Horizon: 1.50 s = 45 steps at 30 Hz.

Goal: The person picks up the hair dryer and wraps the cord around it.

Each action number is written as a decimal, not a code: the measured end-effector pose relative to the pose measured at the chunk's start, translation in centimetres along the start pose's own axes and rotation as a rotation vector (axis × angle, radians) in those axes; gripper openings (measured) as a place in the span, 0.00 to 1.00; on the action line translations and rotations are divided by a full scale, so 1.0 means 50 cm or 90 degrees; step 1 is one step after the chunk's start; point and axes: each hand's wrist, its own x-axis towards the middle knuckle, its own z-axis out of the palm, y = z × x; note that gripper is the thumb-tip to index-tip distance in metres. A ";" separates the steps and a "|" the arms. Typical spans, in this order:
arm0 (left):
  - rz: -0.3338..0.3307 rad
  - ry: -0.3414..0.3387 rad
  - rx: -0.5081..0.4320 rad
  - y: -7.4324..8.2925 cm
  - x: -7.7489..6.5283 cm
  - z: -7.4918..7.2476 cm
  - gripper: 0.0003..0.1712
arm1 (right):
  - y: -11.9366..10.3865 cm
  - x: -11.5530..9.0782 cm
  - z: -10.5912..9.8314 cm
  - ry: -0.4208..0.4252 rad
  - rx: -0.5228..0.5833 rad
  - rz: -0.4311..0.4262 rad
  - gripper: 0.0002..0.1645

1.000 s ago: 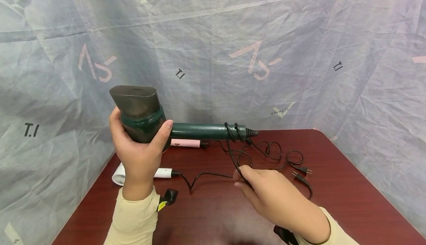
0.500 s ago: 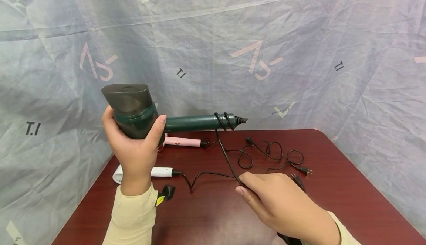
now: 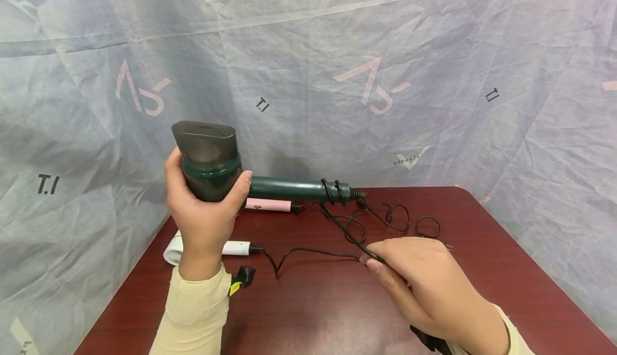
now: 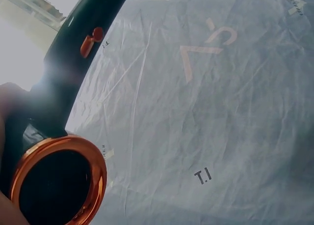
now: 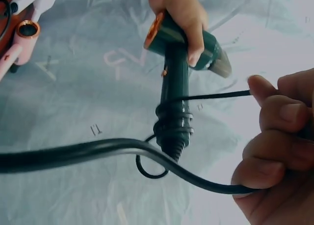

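Observation:
My left hand point(image 3: 204, 221) grips a dark green hair dryer point(image 3: 289, 188) by its head, above the table. Its flat, smoky nozzle point(image 3: 207, 143) points up and the handle lies nearly level to the right. In the left wrist view, a copper ring point(image 4: 100, 173) edges the round rear opening. A black cord point(image 5: 216, 96) is wound in coils round the handle's end, near the strain relief. My right hand point(image 3: 429, 280) holds that cord between thumb and curled fingers, with the run to the handle fairly straight. More cord leaves the lower side of this hand in the right wrist view.
A white hair dryer point(image 3: 236, 248) and a pink one point(image 3: 270, 205) lie on the red-brown table point(image 3: 308, 307), partly hidden behind my left hand and the green dryer. Loose black cords point(image 3: 428, 226) curl at the table's back right. Grey printed cloth point(image 3: 299, 66) hangs behind.
The green hair dryer rose and shifted left, then came back right and down. My right hand has moved right with the cord, now covering the plugs at the right. Coils stay on the handle.

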 end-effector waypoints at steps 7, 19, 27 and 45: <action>0.019 -0.083 0.033 0.005 -0.005 0.003 0.45 | 0.018 -0.002 -0.012 0.058 -0.017 -0.006 0.19; 0.026 -0.182 0.053 0.014 -0.015 0.012 0.45 | 0.033 0.002 -0.015 0.114 -0.042 0.047 0.22; 0.067 -0.243 0.031 0.021 -0.016 0.014 0.44 | 0.045 0.002 -0.011 0.118 -0.031 0.053 0.20; 0.111 -0.273 -0.052 -0.001 -0.021 0.015 0.46 | 0.084 -0.030 0.012 0.068 -0.031 0.172 0.10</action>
